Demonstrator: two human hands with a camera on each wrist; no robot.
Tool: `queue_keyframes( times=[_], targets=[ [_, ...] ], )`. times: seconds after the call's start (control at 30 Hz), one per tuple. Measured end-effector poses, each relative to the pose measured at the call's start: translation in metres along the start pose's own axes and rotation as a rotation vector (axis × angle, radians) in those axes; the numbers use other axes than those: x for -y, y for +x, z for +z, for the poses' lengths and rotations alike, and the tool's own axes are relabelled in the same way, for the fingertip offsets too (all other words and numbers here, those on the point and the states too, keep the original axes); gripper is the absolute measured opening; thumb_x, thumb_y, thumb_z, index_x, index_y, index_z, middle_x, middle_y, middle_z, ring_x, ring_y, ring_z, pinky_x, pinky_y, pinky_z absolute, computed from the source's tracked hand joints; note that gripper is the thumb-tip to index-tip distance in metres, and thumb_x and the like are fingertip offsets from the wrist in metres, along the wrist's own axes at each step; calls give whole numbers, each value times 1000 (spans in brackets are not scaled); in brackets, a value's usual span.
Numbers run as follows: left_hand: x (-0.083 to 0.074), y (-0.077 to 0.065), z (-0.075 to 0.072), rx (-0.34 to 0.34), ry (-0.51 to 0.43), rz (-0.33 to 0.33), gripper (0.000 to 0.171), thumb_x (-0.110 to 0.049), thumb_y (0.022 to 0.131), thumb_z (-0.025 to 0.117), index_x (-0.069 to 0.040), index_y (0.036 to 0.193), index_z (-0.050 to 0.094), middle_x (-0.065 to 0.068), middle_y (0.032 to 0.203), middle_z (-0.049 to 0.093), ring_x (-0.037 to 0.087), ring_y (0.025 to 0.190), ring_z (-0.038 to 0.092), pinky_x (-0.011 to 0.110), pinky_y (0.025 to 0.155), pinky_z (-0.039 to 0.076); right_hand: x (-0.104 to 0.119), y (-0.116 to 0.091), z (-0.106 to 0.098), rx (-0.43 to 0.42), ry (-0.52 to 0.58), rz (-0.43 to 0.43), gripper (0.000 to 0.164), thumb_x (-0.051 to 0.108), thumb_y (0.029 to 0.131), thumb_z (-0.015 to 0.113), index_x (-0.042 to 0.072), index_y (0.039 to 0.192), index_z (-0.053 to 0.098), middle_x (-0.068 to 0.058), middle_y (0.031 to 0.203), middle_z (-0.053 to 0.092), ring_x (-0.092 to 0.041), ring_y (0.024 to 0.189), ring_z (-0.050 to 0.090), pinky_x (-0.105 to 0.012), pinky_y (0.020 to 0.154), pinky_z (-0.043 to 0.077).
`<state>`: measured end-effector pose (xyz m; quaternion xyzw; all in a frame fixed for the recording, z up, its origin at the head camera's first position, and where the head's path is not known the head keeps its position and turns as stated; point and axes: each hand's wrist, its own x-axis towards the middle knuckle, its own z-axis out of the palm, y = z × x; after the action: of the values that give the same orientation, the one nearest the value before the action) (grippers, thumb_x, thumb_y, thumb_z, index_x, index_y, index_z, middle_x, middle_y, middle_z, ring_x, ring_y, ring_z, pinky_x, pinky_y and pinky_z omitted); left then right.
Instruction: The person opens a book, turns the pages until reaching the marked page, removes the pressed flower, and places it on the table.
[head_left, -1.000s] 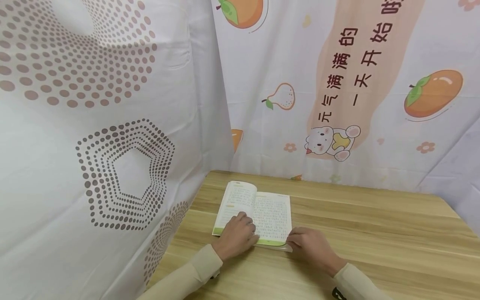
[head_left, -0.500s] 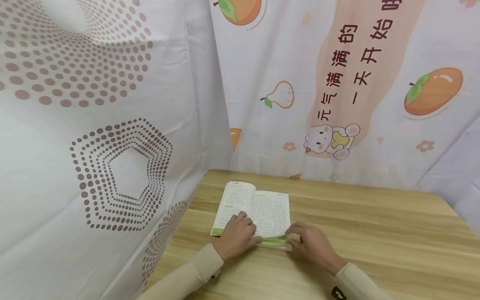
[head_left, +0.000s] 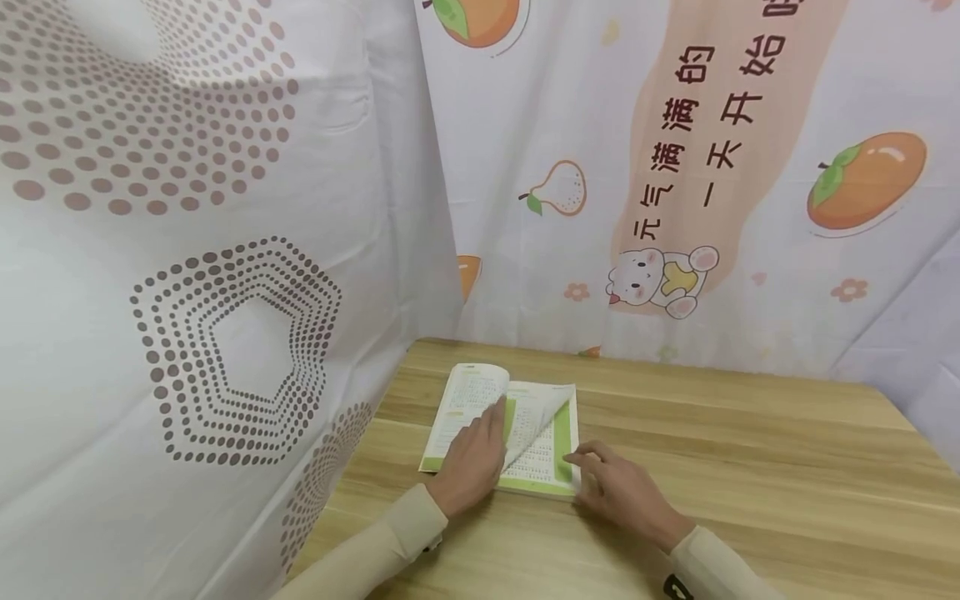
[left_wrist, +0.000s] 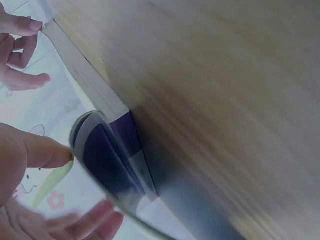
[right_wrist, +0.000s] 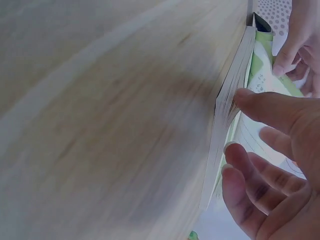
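Note:
An open book with white, green-edged pages lies on the table. One page is lifted and curls leftward over the right-hand side. My left hand rests along the left side near the spine, fingers extended beside the curling page. In the left wrist view, its thumb touches a curved sheet by the spine. My right hand is at the book's lower right corner. Its thumb touches the stacked page edges in the right wrist view, while the other fingers are loosely bent, apart from the thumb.
The wooden table extends right of the book. A white dotted curtain hangs close on the left. Behind the table hangs a fruit-printed curtain.
A page has risen from the right-hand side and swung leftward. The left fingers have stretched out along the spine. The right hand has come off the lifted page and stayed near the corner.

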<state>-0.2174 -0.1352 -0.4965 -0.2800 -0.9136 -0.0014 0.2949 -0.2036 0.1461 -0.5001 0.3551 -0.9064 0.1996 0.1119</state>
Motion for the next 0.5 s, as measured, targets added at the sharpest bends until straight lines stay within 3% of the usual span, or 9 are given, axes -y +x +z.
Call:
queue_keyframes(
  times=[0.1,0.2,0.27,0.33,0.4,0.5],
  targets=[
    [3,1,-1,-3,-43,-18,75,-3,92,65,3,158,31,37,151,37,35,112,61,36,81,57,1,1,-1,26,10,-8,48,22,82,88,8,124,72,-11,128,62,2,68,52,-21,58,49],
    [5,0,-1,30,-67,-4,69,0,89,68,-13,154,48,35,159,25,49,140,38,54,105,46,1,1,-1,33,-5,-25,41,24,82,88,10,118,75,-9,126,63,0,71,56,-23,60,51],
    [6,-2,-2,49,-61,19,56,-3,89,71,-19,142,63,30,159,31,50,144,32,60,108,40,1,1,0,21,-22,-49,35,24,82,88,12,113,77,-7,122,65,-3,75,60,-25,62,53],
    [6,-3,-2,80,-41,30,40,-10,91,72,-20,130,71,25,155,42,47,144,34,60,108,39,1,1,1,6,-36,-76,28,24,82,87,14,108,79,-4,117,67,-6,79,63,-28,64,55],
    [7,-5,-2,106,-27,34,27,-18,93,72,-17,120,75,21,146,53,44,141,41,58,107,40,1,2,2,-8,-46,-105,21,22,83,86,15,103,79,0,112,68,-8,82,66,-29,65,56],
    [8,-8,-3,127,-25,21,24,-25,94,74,-13,114,74,19,136,61,41,134,48,54,105,43,1,4,2,-24,-62,-144,15,19,84,85,16,98,80,2,106,70,-9,84,68,-29,67,57]
  ],
)
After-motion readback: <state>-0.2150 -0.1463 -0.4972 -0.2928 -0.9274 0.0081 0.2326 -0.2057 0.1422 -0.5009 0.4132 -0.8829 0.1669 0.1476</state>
